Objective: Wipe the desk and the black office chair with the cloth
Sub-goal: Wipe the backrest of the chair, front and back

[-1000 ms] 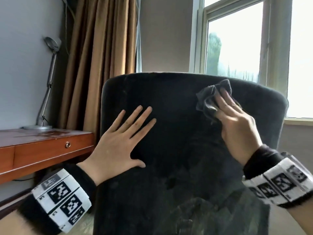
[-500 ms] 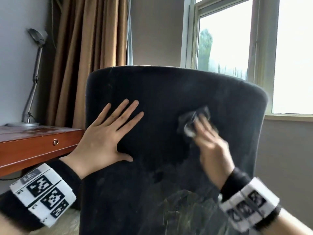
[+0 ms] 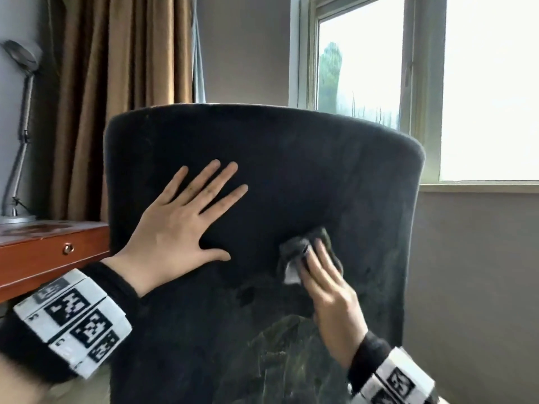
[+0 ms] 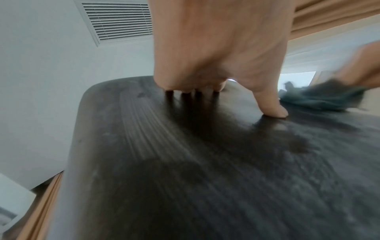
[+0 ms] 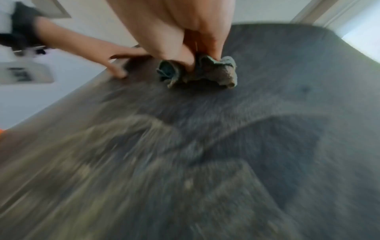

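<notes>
The black office chair's backrest (image 3: 291, 158) fills the middle of the head view. My left hand (image 3: 186, 220) lies flat on its left half, fingers straight and spread; the left wrist view shows that left hand (image 4: 218, 61) pressing the chair fabric (image 4: 185, 162). My right hand (image 3: 329, 290) presses a crumpled dark grey cloth (image 3: 297, 252) against the backrest's lower middle. In the right wrist view the fingers (image 5: 185, 53) pinch the cloth (image 5: 205, 73) against the chair (image 5: 267, 113). The wooden desk (image 3: 43, 252) stands to the left.
A silver desk lamp (image 3: 20, 135) stands on the desk by brown curtains (image 3: 122, 68). The desk has a drawer with a round knob (image 3: 68, 248). A bright window (image 3: 437, 83) and its sill lie behind the chair at the right.
My right hand has swept the cloth down and to the left, from the backrest's upper right edge to its lower middle. The left hand stays flat on the backrest.
</notes>
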{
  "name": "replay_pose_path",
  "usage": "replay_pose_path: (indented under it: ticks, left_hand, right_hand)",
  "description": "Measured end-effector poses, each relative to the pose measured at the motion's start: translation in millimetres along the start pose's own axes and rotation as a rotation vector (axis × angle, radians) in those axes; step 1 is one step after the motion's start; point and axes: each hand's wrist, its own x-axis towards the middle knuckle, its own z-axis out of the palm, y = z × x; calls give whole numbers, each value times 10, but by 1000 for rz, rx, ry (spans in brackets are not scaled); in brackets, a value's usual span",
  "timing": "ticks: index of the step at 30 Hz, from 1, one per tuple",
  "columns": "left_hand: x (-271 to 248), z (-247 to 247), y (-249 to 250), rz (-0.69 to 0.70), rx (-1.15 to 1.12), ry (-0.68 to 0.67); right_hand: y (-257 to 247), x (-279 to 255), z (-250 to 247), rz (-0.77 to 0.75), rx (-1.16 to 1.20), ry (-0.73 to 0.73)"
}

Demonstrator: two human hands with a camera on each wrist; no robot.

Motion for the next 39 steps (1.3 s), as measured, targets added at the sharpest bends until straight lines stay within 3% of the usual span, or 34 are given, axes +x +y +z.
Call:
replay_pose_path:
  ticks: [2,7,9,11,13,15,20,23,25,27,33,36,39]
  left_hand:
    - [-3,-10,2,-8,0,-7]
    - [-37,-6,-20,-15,-25,6]
    - [-33,2,-18,-24,-24,4]
    - [-44,-4,-3,-47,-20,3]
    - [-53,-32,49,-50,-19,6]
    - [-25,-60,117,-36,-30,25]
    - [59,-49,129,-16,-39,17]
    - [69,-39,108,-13,-30,3]
    - [80,-41,127,-19,-28,-5]
    - [93,-41,131,-13,-30,-14]
    - [62,-52,85,-12,-26,-41]
    - [41,-54,75,-21,-42,-37]
    - [22,-34,42,-42,-33,-47]
  right_hand:
    - [145,5,-122,-72,2,-69]
    - [980,878,-408,198,-63,117]
    - [740,699,-230,245,-18,132]
    - [266,165,-20,156,3,115]
    - [4,-247,-8,-1,31,-5]
    - [195,-89,-151,-49,55,-46]
    - [984,969,-369,276,-3,201]
    - [559,607,-91,294,36,226]
    - [212,101,46,186,73,142]
    - [183,-26,-23,81,89,63]
    - [896,1174,-359,323,34,267]
    - [625,777,-115,278,50,281]
    - [190,-106,53,115,60,116]
